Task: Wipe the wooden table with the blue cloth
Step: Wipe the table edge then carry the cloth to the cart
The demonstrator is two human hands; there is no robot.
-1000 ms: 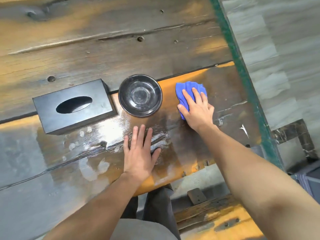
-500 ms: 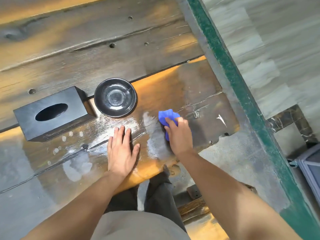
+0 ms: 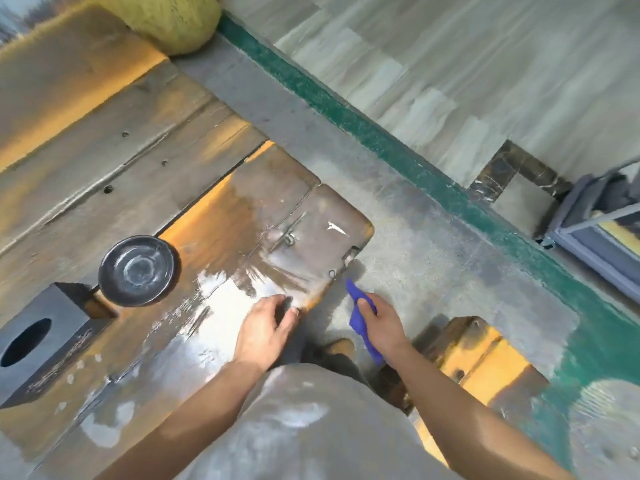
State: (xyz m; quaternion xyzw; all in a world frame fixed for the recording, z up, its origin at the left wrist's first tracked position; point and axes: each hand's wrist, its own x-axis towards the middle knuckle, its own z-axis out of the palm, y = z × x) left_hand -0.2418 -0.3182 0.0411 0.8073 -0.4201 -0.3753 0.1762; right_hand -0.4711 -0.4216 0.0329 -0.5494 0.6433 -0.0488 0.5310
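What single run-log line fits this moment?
stage: wiping | right hand: grips blue cloth, off wooden table | left hand: at table edge | black bowl: on table

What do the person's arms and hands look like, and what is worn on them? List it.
Both forearms are bare up to where they leave the picture: no sleeves in view, no gloves, no watch, bands or rings visible. The left hand and the right hand show uncovered fingers with short nails. The picture is motion-blurred, so finer marks cannot be told.
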